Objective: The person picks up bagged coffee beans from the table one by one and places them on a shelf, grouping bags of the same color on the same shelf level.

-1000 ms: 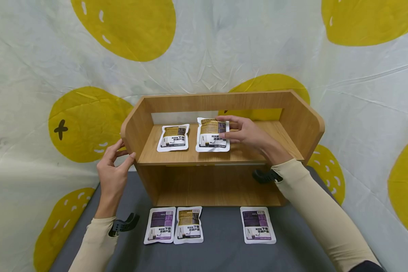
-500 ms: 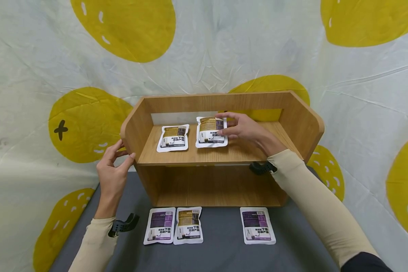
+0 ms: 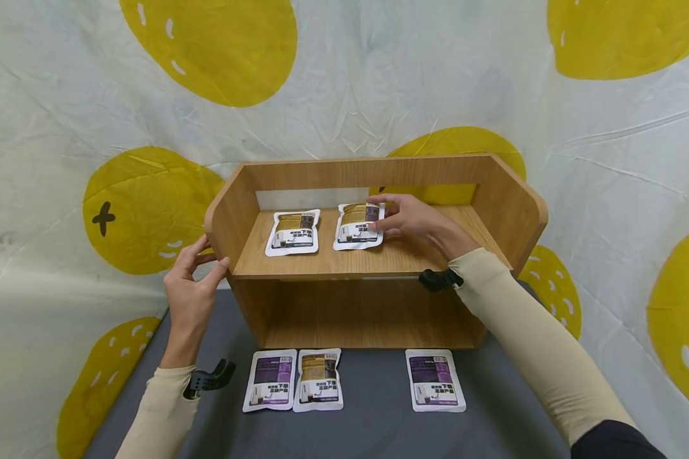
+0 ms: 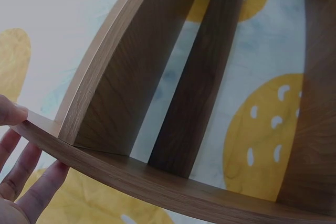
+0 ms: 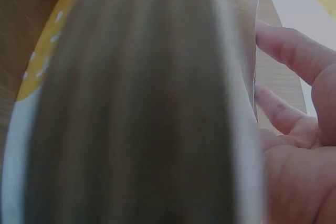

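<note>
Head view, and down it comes: the right hand (image 3: 410, 220) has a narrow pinch on the right edge of the held pouch (image 3: 356, 225), whose far end has dipped in the last half second, leaving it flatter over the upper board (image 3: 344, 264) of the wooden shelf (image 3: 373, 169). It sits right of a gold pouch (image 3: 293, 233), a little apart, so setting it down looks nearly done; whether it fully touches wood, I can't tell. The left hand (image 3: 192, 290) hasn't budged, pinching the left panel (image 3: 235, 217), seemingly steadying things. Nearer, on the grey table (image 3: 373, 433), a purple pouch (image 3: 270, 380) and a brown pouch (image 3: 318, 380) lie side by side at left, a second purple pouch (image 3: 435, 380) well apart at right.

Left wrist view: thumb one side, fingers the other, a slim hold on a wooden edge.

Right wrist view: a brown blur (image 5: 142, 103) hides the middle; fingertips meet a pale edge, probably the held pouch
</note>
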Tool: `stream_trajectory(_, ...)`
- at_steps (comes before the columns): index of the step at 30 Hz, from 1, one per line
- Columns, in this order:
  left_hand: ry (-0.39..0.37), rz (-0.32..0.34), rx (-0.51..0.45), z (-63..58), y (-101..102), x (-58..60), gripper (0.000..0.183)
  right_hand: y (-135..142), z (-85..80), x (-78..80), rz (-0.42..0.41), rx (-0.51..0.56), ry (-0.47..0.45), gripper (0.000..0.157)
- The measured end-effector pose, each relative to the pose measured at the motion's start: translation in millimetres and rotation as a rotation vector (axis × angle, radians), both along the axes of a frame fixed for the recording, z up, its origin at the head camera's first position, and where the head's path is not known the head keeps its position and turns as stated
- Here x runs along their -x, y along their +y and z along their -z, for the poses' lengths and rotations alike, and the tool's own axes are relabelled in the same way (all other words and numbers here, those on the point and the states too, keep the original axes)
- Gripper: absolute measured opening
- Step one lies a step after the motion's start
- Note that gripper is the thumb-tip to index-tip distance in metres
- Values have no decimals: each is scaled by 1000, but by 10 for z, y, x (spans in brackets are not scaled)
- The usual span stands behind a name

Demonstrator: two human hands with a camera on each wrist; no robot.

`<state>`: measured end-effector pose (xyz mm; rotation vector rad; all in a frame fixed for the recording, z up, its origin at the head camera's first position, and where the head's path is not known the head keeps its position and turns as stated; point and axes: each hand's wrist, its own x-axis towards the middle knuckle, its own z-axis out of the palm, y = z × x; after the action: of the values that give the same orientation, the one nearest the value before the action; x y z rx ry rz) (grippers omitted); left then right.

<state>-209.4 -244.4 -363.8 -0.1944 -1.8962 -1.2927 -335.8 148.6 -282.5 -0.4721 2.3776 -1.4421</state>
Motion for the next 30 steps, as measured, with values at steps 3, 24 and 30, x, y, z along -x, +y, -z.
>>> stream_trajectory(3,0,-1,-2,-5,4,6,55,0,14,11,8,28,-9,71)
stream_trajectory(24,-1,4,-7,-8,37,9,56,194,-40,-160,36,-51,136,53)
stream_trajectory(30,-2,6,-5,-15,35,9,56,231,-68,-300,39,-44,225,49)
